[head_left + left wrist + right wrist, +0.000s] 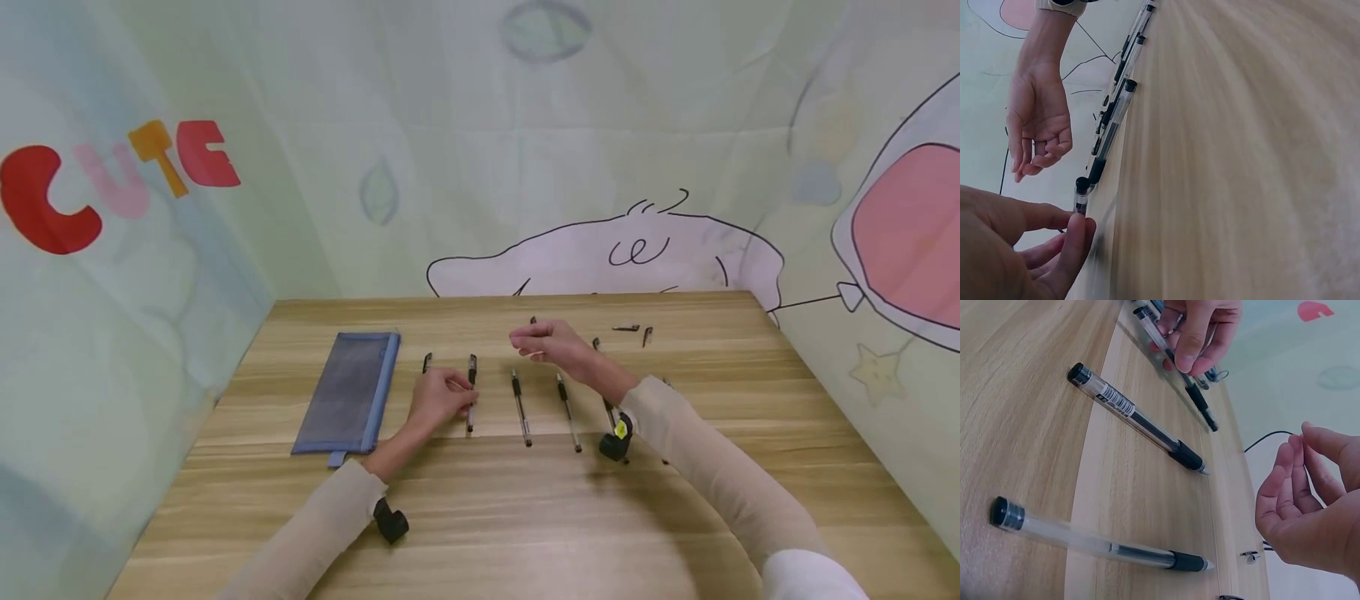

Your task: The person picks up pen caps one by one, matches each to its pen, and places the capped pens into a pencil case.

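My left hand [441, 397] pinches a black gel pen [472, 371] between thumb and fingers, low over the table; its dark cap end points away from me. The pen's clear barrel and black end plug show in the right wrist view, with the left hand [1200, 337] around its middle. Farther back and to the right, my right hand [555, 343] hovers with fingers loosely curled and nothing visible in them. Two uncapped gel pens [521, 408] [1138, 425] lie side by side, tips pointing away, between the left hand and the right forearm.
A blue mesh zip pouch [345, 392] lies at the left. Another capped pen [427, 362] is partly hidden behind the left hand. More pens [609, 410] lie under the right forearm. Two loose pen caps [626, 327] [648, 336] lie at the back right, before a printed curtain [450, 100].
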`<action>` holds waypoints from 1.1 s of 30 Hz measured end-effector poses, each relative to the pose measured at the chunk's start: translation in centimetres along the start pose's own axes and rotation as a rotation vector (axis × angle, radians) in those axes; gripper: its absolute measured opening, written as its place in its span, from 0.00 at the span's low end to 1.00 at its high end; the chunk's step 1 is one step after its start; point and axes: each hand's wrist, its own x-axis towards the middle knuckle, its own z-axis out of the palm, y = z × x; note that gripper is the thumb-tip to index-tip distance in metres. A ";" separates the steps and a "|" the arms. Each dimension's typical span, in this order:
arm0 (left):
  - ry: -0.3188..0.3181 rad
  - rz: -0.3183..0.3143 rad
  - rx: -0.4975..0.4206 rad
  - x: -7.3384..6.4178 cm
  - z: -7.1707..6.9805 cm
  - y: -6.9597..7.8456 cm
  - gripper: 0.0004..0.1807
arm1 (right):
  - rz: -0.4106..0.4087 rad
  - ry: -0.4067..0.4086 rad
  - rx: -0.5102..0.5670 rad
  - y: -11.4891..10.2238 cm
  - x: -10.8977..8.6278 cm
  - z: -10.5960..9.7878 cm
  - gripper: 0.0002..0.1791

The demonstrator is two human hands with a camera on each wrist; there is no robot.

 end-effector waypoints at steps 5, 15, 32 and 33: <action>-0.006 -0.013 0.000 0.2 0.0 -0.3 0.06 | 0.011 0.006 -0.016 -0.1 -0.3 -0.3 0.23; -0.022 -0.004 -0.001 0.1 -0.3 -0.7 0.05 | -0.023 0.032 -0.116 0.7 -1.3 -1.1 0.19; -0.111 0.035 -0.024 -0.5 0.4 1.8 0.06 | -0.040 0.055 -0.221 2.2 -3.0 -3.0 0.20; -0.126 0.040 -0.021 -0.5 0.7 2.0 0.06 | -0.045 0.055 -0.224 2.3 -3.0 -3.2 0.20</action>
